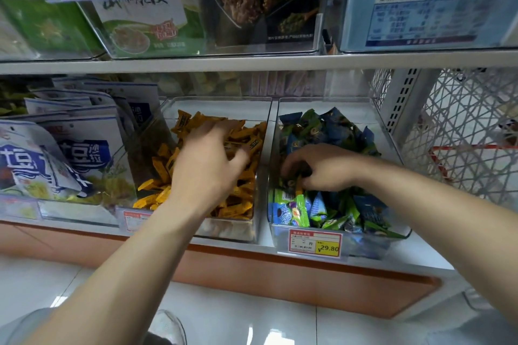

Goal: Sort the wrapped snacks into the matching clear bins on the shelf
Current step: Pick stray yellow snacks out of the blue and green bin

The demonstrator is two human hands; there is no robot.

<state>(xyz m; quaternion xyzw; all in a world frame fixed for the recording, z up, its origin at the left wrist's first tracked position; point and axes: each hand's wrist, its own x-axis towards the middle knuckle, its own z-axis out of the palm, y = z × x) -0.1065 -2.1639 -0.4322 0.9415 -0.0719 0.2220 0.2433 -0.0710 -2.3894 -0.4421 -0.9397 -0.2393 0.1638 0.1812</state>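
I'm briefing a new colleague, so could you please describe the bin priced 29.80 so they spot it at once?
Find the lower white shelf, under the row of boxed goods. The clear bin is its rightmost, beside the wire mesh panel. Unlike the neighbouring bin of orange snacks, it holds blue and green wrapped snacks.

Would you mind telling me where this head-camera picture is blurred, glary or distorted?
Head view: the left hand is smeared by motion over the yellow snacks, while the right hand in the blue and green snacks is sharper; the shelf edge bows from the wide lens; the floor tiles carry bright glare; the 29.80 price tag is legible.
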